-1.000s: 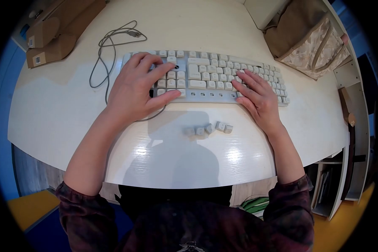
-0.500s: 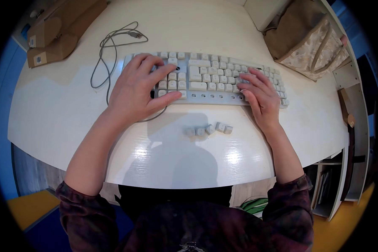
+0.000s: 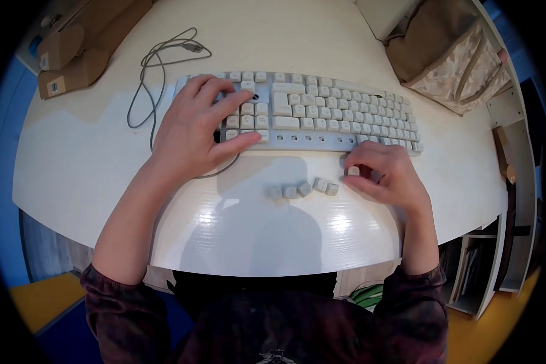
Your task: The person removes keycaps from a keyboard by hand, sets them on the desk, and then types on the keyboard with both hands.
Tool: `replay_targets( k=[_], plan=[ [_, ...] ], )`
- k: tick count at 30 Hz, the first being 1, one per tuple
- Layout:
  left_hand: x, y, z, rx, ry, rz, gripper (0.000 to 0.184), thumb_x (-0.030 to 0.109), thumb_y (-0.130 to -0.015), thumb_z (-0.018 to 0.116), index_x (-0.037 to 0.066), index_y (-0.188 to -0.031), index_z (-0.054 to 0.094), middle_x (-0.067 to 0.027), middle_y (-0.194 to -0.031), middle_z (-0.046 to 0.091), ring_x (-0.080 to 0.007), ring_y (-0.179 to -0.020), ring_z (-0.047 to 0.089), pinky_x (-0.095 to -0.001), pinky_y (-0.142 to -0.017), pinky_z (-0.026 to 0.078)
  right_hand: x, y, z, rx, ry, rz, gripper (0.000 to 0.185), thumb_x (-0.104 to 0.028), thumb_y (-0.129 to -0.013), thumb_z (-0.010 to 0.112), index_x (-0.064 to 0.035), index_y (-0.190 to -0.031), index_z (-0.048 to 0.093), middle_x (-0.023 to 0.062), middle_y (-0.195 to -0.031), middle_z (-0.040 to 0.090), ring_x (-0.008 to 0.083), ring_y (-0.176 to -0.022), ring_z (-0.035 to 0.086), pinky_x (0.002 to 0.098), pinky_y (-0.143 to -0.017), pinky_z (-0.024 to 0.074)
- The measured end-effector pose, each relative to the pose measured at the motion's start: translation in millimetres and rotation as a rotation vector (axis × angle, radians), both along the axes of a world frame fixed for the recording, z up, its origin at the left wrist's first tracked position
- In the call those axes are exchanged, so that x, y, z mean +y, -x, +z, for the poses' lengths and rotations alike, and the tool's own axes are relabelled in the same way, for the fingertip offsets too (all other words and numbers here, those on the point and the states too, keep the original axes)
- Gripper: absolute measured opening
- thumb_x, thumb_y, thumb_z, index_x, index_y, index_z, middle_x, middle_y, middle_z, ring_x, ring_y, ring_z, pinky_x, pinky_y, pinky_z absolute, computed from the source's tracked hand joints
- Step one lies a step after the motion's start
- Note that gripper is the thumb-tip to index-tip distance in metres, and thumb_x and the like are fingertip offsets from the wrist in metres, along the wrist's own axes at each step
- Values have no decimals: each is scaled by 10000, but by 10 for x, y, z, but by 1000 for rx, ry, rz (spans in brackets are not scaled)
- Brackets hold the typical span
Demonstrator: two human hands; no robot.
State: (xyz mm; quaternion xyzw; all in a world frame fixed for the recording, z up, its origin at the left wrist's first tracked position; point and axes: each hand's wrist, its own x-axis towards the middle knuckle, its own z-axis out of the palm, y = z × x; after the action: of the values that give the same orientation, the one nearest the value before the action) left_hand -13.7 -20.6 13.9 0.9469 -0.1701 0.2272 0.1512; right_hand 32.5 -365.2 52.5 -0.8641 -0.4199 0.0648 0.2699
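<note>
A white keyboard [image 3: 321,112] lies on the desk, with several bare key sockets along its near edge. My left hand [image 3: 194,121] rests over its left end, thumb and fingers spread apart on the keys. Just off the near edge, at the right, my right hand [image 3: 388,173] pinches a white keycap [image 3: 353,171] between thumb and fingers. To the left of that hand, several loose keycaps [image 3: 304,188] lie in an uneven row on the desk. One more bare socket [image 3: 255,97] shows beside my left fingertips.
A grey USB cable [image 3: 158,60] lies looped at the back left of the white desk [image 3: 267,242]. Brown cardboard [image 3: 82,54] sits at the far left. A brown and patterned bag [image 3: 449,60] stands at the back right, beside open shelving [image 3: 503,121].
My right hand has come off the keyboard toward me and now holds a keycap. Another socket near the right end of the row shows bare. My left hand has stayed in place.
</note>
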Motion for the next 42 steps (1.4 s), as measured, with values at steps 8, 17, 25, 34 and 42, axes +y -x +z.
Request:
replay_targets(
  k=[8,17,25,34,42],
  plan=[
    [2,-3,-3,0,-2,-3,573,453,-849,772,104,-1298,701,-120,-1268,620,-315,-1248,544,-440,-1015,503,-105,-135,-69,-74,-226,10,259,-168,-800,851,-55,-1012,755,62,-1018,723,264,-886,694,346,-778,564],
    [-2,9,-6,5,-1,8,568,457,-856,768,103,-1296,701,-126,-1269,625,-329,-1264,536,-450,-1026,497,-191,-388,-267,-288,-126,-125,542,-294,-765,873,-112,-1260,748,87,-1346,677,329,-1319,546,451,-1134,420],
    [-2,7,-1,7,14,3,578,448,-850,775,93,-1299,697,-127,-1268,622,-332,-1253,537,-449,-1024,495,-91,-327,-294,-528,89,-140,546,-440,-967,659,-147,-1427,636,71,-1495,589,313,-1400,500,464,-1153,364],
    [3,5,-1,7,14,13,575,445,-845,782,96,-1294,701,-121,-1264,621,-322,-1250,537,-446,-1027,491,-63,-304,-377,-571,82,-162,472,-427,-1033,575,-141,-1397,670,57,-1488,605,290,-1405,505,451,-1122,376],
    [6,3,17,14,21,5,571,432,-845,783,91,-1296,701,-120,-1257,622,-323,-1239,542,-443,-1022,492,-48,-329,-363,-457,-24,-196,374,-334,-1080,521,-134,-1329,716,58,-1441,641,288,-1391,516,443,-1134,359]
  ],
)
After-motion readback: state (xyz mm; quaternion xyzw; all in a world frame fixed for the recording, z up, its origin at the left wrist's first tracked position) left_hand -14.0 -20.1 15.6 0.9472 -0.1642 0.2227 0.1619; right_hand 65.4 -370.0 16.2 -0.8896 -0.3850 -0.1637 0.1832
